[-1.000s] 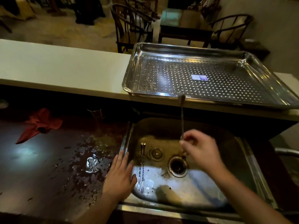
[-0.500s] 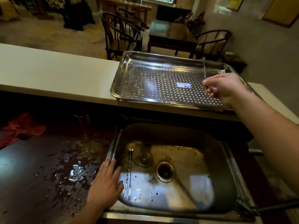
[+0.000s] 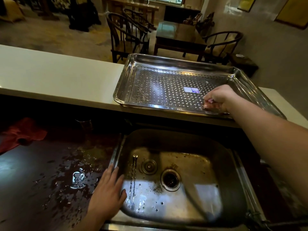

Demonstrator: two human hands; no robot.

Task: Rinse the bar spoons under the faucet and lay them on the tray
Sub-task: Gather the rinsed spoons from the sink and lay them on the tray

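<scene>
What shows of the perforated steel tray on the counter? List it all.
The shiny rectangular perforated steel tray has a raised rim, a hole-dotted floor, wet in places, and a small blue-and-white sticker mid-floor. It lies flat on the pale counter ledge. Over its near right corner the right hand pinches a thin metal bar spoon.
</scene>
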